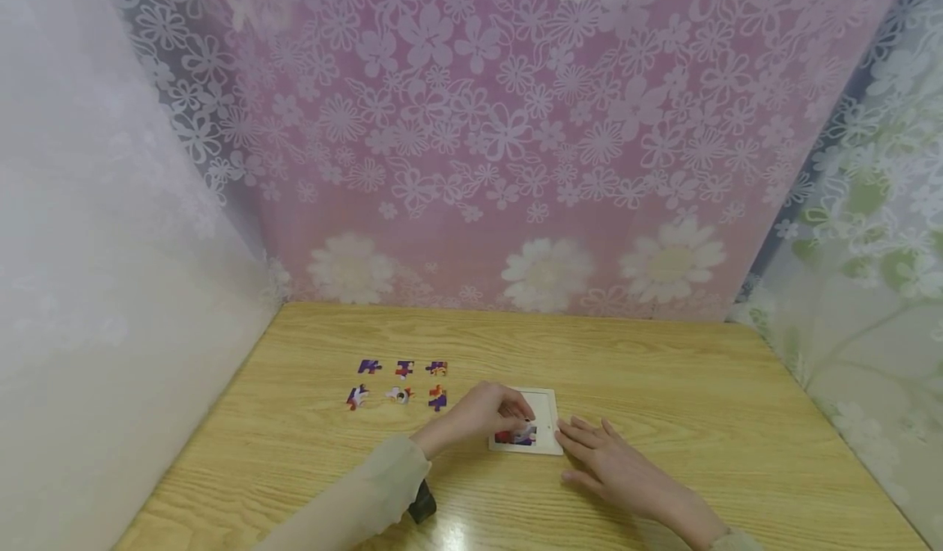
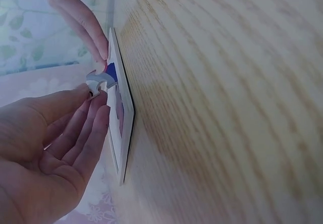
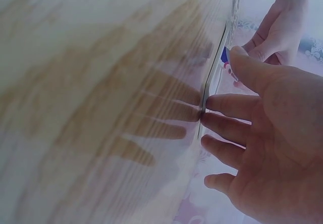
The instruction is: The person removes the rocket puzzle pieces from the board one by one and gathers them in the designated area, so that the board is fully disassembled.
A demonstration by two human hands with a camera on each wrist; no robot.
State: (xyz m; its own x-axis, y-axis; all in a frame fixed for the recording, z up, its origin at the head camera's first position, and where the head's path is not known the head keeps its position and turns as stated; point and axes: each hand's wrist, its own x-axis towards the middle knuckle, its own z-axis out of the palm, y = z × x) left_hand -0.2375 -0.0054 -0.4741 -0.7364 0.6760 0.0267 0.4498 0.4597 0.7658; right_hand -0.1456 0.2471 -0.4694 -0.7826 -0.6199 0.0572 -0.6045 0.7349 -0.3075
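Observation:
My left hand (image 1: 482, 413) pinches a jigsaw puzzle piece (image 2: 94, 85) between thumb and fingertips, over the white puzzle tray (image 1: 547, 420). Placed pieces (image 1: 525, 439) with purple, red and white print fill the tray's near part; the left hand covers some of its left side. At the tray's right edge, my right hand (image 1: 615, 465) lies with fingers spread and its fingertips touch the rim, as the right wrist view also shows.
Several loose puzzle pieces (image 1: 400, 395) lie in two rows on the wooden table (image 1: 663, 379), left of the tray. A black object (image 1: 422, 503) shows at the left wrist. Flowered curtains (image 1: 471, 125) stand behind and beside the table.

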